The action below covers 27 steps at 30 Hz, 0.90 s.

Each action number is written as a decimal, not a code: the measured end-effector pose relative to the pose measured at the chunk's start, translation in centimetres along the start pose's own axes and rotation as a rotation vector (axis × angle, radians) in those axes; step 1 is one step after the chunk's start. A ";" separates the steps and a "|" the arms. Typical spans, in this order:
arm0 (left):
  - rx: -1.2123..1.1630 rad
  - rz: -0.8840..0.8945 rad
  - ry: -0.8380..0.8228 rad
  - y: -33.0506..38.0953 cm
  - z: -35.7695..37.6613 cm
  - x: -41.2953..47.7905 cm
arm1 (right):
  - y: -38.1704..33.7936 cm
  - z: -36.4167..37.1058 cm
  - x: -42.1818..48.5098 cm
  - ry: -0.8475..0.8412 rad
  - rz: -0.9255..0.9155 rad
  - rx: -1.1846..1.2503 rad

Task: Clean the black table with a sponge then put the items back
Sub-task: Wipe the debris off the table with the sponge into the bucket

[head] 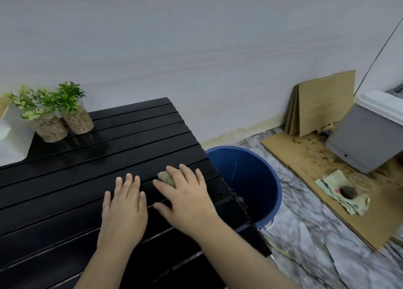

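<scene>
Now pressing the sponge (166,177) onto the black table (76,179) near its right edge with the right hand (185,199), fingers spread nearly straight over it. Left hand (125,208) flat just beside, holding nothing. Blue bucket (261,179) right; potted plants (65,114) far left.

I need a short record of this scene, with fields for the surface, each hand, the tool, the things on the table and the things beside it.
surface: black table, slatted
left hand: left hand lies flat on the table and holds nothing
right hand: right hand presses on the sponge, fingers fairly straight
tool: sponge, near the table's right edge, mostly covered by the fingers
on table, far left: front plant jar, rear plant jar, white container
on floor: blue bucket beside the table's right edge
</scene>
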<state>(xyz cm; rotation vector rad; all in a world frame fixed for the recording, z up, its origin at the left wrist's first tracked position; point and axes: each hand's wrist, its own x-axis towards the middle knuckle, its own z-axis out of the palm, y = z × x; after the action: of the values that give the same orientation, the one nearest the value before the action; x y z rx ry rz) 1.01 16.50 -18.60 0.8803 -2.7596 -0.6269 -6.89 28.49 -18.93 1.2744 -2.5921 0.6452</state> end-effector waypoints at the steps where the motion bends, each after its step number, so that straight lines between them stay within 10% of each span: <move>1: 0.002 0.001 0.003 0.0 0.0 0.1 | -0.3 0.3 -0.1 0.003 0.004 -0.048; 12: 0.062 0.009 -0.017 -0.1 0.2 0.1 | 10.5 -3.7 3.1 -0.020 0.472 0.031; 15: 0.067 -0.001 -0.029 -0.2 0.3 0.1 | 7.3 -4.4 3.3 0.090 0.298 0.144; 19: 0.070 0.004 -0.019 -0.4 0.3 0.0 | 1.2 -1.2 1.7 -0.191 0.061 -0.032; 27: 0.112 0.004 -0.036 -0.4 0.4 0.3 | 10.2 -2.7 2.6 -0.057 0.441 -0.023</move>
<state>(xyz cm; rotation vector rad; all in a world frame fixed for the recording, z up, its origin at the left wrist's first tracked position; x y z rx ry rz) 0.87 16.18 -19.10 0.8944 -2.8519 -0.4956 -16.57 33.36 -18.65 0.7211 -2.9433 0.6489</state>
